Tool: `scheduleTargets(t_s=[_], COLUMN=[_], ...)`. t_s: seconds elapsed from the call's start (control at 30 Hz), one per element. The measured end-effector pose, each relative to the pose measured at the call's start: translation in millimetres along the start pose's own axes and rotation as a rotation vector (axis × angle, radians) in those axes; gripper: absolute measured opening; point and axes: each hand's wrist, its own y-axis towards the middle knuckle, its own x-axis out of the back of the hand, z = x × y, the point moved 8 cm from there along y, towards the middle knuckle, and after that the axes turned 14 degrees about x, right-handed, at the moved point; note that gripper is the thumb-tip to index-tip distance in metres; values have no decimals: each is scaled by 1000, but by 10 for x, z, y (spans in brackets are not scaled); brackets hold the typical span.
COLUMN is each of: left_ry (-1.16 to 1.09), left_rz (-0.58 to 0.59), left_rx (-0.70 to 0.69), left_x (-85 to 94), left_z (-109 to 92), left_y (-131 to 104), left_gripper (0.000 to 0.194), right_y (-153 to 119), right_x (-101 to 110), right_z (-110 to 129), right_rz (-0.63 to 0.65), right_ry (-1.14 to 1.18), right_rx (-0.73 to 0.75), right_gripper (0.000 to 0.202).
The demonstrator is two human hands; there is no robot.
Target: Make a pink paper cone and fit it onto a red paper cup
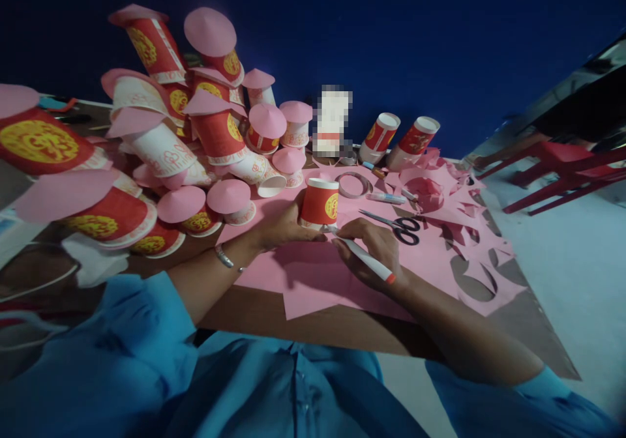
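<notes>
A red paper cup (315, 204) with a gold emblem and white bands is held in my left hand (286, 223), its fingers wrapped round the left side and base. My right hand (374, 246) grips a white marker pen (369, 262) with an orange-red end. The pen's tip meets the lower edge of the cup, near my left thumb. Pink paper sheets (313, 278) lie beneath both hands. Right of the cup, scissors (398, 225) with black handles rest on the paper, their blades slightly apart.
Several cups with pink cone tops (215, 125) are piled on the left. Two stacks of cups (381, 135) stand at the back right. A tape roll (355, 185), a marker (386, 198) and cut pink scraps (440, 187) lie right of centre. A red stool (562, 164) stands beyond the table.
</notes>
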Motion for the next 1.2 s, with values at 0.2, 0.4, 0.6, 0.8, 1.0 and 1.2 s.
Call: scheduleTargets(t_s=[0.2,0.4,0.6,0.8,1.0,1.2], left_ry=[-11,11,-7,-14,2,-16], left_rz=[8,-13,6,10,20,23], left_rx=[2,7,26,-9,8,6], left_x=[-14,-1,-23,-4,-10,-40], left_z=[-4,-21,-32,-23,-15,-37], left_y=[2,-13,-25,-7,-1,-9], left_gripper=[107,106,105,103,104,109], right_y=[-21,-24,-21,14,44,36], right_x=[-15,-32,-19,24,13,6], right_z=[-19,-21,-32,9,29,21], right_rz=[-4,47,50,-9,2,9], right_ry=[-20,6,35,18,23,17], right_rx=[-21,-49,-62,8,42,42], right_gripper=[5,7,7,11,16,16])
